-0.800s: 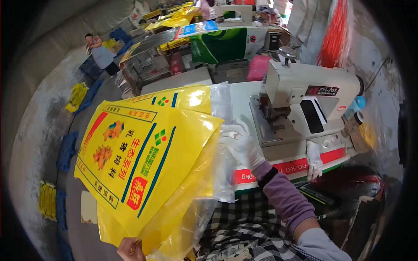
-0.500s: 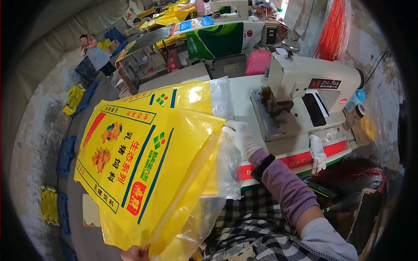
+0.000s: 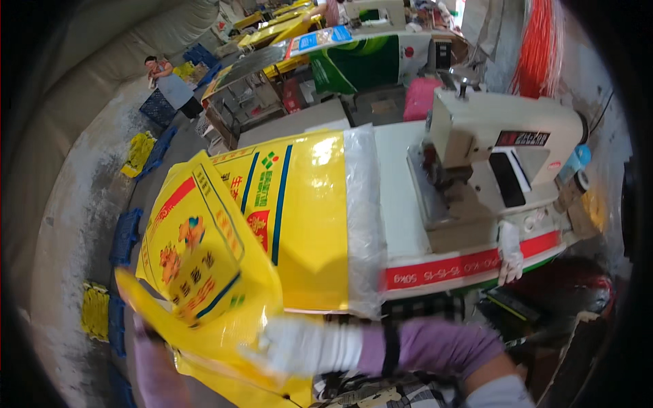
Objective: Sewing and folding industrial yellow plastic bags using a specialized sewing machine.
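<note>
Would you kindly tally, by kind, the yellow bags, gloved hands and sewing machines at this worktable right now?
Yellow printed bags: 2, the lifted bag and the flat bag on the white table
White-gloved hands: 1, the right hand on the lifted bag; the left hand is blurred
Sewing machines: 1, the white sewing machine
Total: 4

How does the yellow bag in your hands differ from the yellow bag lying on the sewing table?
The held yellow bag is lifted, tilted and folding at its lower edge; the flat yellow bag lies spread on the white table. The held one is gripped by the gloved right hand; the flat one is untouched, with clear liner showing at its open end. Both share yellow printed faces with blue stripes.
</note>
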{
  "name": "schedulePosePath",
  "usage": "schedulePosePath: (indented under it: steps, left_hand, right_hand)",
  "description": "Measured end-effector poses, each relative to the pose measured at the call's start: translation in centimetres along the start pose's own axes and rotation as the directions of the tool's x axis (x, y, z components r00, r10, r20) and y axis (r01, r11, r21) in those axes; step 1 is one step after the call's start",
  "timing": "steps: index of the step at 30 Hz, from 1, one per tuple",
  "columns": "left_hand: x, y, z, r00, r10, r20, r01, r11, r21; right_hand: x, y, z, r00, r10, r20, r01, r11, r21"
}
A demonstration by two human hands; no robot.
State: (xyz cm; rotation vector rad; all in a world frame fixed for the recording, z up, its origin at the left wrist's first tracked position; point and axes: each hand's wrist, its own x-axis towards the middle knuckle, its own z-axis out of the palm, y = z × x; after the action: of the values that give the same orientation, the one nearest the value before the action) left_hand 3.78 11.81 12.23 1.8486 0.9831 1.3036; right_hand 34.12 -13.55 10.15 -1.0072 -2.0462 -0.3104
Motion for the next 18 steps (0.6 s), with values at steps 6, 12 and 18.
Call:
schedulePosePath:
  steps: [6,12,18]
  left_hand:
    - [22.0,1.3,26.1,0.616,0.631,0.472,-0.775,0.376,0.508]
    - [6.4,10.1,54.7,0.356,0.646,0.675,-0.765,0.616,-0.186]
    - [3.8,10.8,60.0,0.054,0.442,0.895,-0.562,0.754,-0.339]
  right_hand:
    - [-15.4,-0.6,-4.1,0.419,0.908,0.000,-0.810,0.373,0.453]
    - [-30.7,-8.5,-11.2,-0.264,0.919,-0.292,-0.892,-0.117,0.437]
    - [-28.8,-15.0,-15.0,-0.116,0.932,-0.343,-0.993,-0.107,0.044]
